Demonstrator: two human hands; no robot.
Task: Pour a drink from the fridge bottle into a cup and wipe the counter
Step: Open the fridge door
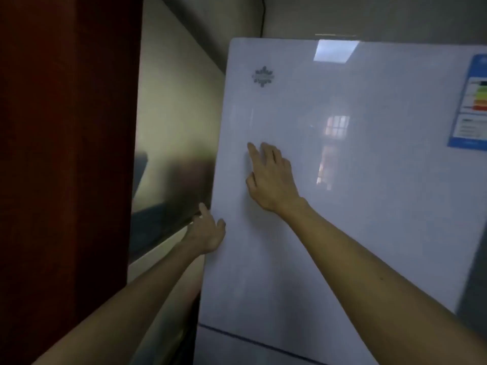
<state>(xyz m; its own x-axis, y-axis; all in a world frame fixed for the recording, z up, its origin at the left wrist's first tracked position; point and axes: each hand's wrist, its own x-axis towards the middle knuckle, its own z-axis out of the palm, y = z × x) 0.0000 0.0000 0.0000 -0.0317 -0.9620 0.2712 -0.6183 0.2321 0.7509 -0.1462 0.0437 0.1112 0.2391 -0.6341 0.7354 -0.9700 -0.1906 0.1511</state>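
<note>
Head view, item list, all places given from the door of the fridge. Door: white, glossy, upright, filling the right of the frame; whether it sits fully shut or just ajar cannot be told. Logo: grey snowflake mark near the door's upper left corner. Label: blue-bordered energy sticker at the door's upper right. Seam: dark line across the door's foot, with a lower door under it. Left hand: at the door's left edge, thumb laid on the front face, one finger raised along the edge, the rest gone behind it, so it pinches the edge. Right hand: flat on the door's front, left of centre, fingers spread and straight, pressing and holding nothing. Wall: pale, just left of the door. Panel: dark red, further left. Bottle: not in view; by the task it should stand behind the door. Cup and counter: not in view. Step in hand, as judged: getting into the fridge, the very start of the task. Next move calls for a pull outward at the left edge, the right hand lifting clear so the door can swing, then a look inside for the bottle.
</note>
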